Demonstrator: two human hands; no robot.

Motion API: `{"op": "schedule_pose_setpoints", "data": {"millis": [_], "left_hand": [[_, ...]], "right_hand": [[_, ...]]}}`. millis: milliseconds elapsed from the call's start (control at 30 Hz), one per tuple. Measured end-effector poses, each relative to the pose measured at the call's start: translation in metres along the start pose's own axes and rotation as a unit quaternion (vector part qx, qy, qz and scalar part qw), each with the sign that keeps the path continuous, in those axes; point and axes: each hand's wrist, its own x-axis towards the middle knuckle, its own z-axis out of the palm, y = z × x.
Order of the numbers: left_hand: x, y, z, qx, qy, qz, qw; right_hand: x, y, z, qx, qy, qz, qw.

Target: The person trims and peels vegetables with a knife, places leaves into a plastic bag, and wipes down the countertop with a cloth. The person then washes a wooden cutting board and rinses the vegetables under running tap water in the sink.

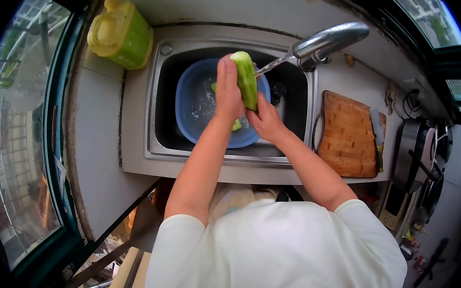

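My left hand (229,90) is wrapped around the upper part of a long, pale-green gourd (245,80) that looks peeled, with darker green streaks. At its lower end, the fingers of my right hand (266,120) are closed on it too. Water runs from the chrome faucet (328,38) onto the gourd's right side. Below both hands, a blue basin (185,107) sits in the steel sink (164,125) with some water in it. Another green piece (236,124) shows in the basin, partly hidden by my left hand and wrist.
Right of the sink lies a wooden cutting board (346,135), with a knife (376,127) along its right edge. A black appliance (411,154) stands further right. At the back left is a yellow-green pump jug (122,36). A window (20,122) borders the left side.
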Motion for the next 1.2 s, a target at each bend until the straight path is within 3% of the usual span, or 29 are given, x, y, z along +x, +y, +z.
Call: {"op": "schedule_pose_setpoints", "data": {"millis": [67,133,200,233,300,400,433,533,700,767,800,867,933,967,1000,1067,1200], "left_hand": [[0.006,0.012,0.008,0.076,0.005,0.074,0.994],[0.01,0.008,0.002,0.331,0.088,0.206,0.917],[0.003,0.0,0.0,0.206,0.103,0.065,0.971],[0.006,0.001,-0.003,0.205,0.143,0.049,0.967],[0.018,0.007,-0.015,0.031,0.16,0.014,0.987],[0.032,0.028,-0.028,-0.081,0.188,-0.01,0.979],[0.031,0.032,-0.026,-0.109,0.175,-0.019,0.978],[0.03,0.031,-0.031,-0.227,0.117,-0.054,0.965],[0.043,-0.018,-0.058,-0.42,0.102,-0.142,0.891],[0.026,-0.018,-0.03,-0.364,0.134,-0.136,0.912],[0.022,-0.017,-0.019,-0.353,0.153,-0.157,0.909],[0.023,-0.026,-0.018,-0.323,0.133,-0.147,0.925],[0.038,-0.03,-0.03,-0.274,0.144,-0.18,0.934],[0.045,-0.026,-0.032,-0.22,0.204,-0.186,0.936],[0.066,-0.038,-0.059,-0.271,0.194,-0.241,0.911],[0.053,-0.01,-0.042,-0.27,0.179,-0.226,0.919],[0.038,0.002,-0.026,-0.108,0.149,-0.136,0.973]], "right_hand": [[0.004,-0.009,-0.002,-0.077,-0.002,-0.04,0.996],[0.016,-0.016,-0.004,-0.107,0.014,-0.084,0.991],[0.027,-0.026,-0.005,-0.128,0.014,-0.115,0.985],[0.031,-0.032,-0.007,-0.136,0.007,-0.124,0.983],[0.041,-0.03,-0.009,-0.153,-0.019,-0.135,0.979],[0.042,-0.049,-0.03,0.058,-0.193,0.092,0.975],[0.038,-0.044,-0.028,0.129,-0.17,0.101,0.972],[0.032,-0.041,-0.013,0.125,-0.009,-0.067,0.99],[0.043,-0.077,-0.023,-0.048,0.07,0.008,0.996],[0.053,-0.081,-0.028,-0.105,0.089,0.016,0.99],[0.061,-0.08,-0.025,-0.182,0.122,-0.086,0.972],[0.057,-0.08,-0.033,-0.219,0.086,-0.025,0.972],[0.041,-0.076,-0.034,-0.235,0.1,-0.139,0.957],[0.032,-0.074,-0.035,-0.242,0.104,-0.195,0.945],[0.02,-0.076,-0.038,-0.284,0.078,-0.222,0.929],[0.002,-0.066,-0.042,-0.301,0.043,-0.243,0.921],[-0.022,-0.034,-0.038,-0.249,-0.01,-0.172,0.953]]}}
